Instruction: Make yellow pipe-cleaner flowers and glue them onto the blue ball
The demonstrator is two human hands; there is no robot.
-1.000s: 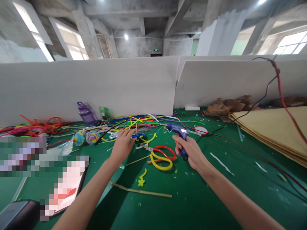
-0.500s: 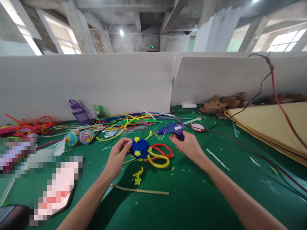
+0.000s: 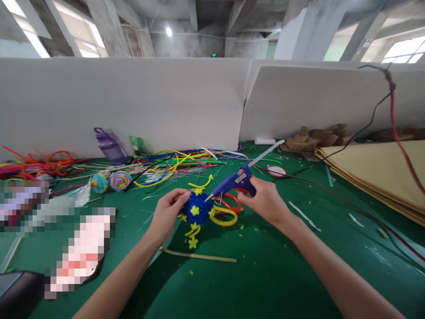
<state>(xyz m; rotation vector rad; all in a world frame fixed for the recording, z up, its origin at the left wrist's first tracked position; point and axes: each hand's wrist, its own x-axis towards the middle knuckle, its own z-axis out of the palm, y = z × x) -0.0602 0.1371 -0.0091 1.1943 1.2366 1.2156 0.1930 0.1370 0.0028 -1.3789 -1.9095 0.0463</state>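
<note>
Fingers of my left hand [image 3: 171, 212] pinch the left edge of a round blue ball [image 3: 199, 215] dotted with small yellow flowers. My right hand [image 3: 265, 195] is wrapped round the handle of a blue hot glue gun [image 3: 234, 180]. Its nozzle points down-left and meets the ball's upper right in view; whether it touches I cannot tell. A clear glue stick [image 3: 265, 153] juts from the gun's back. Behind the ball lie red-handled and yellow loops, perhaps scissors [image 3: 232, 201]. Just below the ball is a loose yellow flower [image 3: 193, 242].
A thin wooden strip [image 3: 212, 257] lies in front. Coloured pipe cleaners [image 3: 172, 164], a purple bottle [image 3: 111, 148] and swirled balls [image 3: 120, 181] are at the back left. A phone-like pixelated object [image 3: 84, 248] rests left. Brown paper sheets [image 3: 372, 173] and a red cable [image 3: 332, 195] are right.
My right hand has tilted the glue gun nozzle-down and brought its tip to the ball. The ball has turned in my left hand, showing a flower at its middle. The view has tipped slightly downward.
</note>
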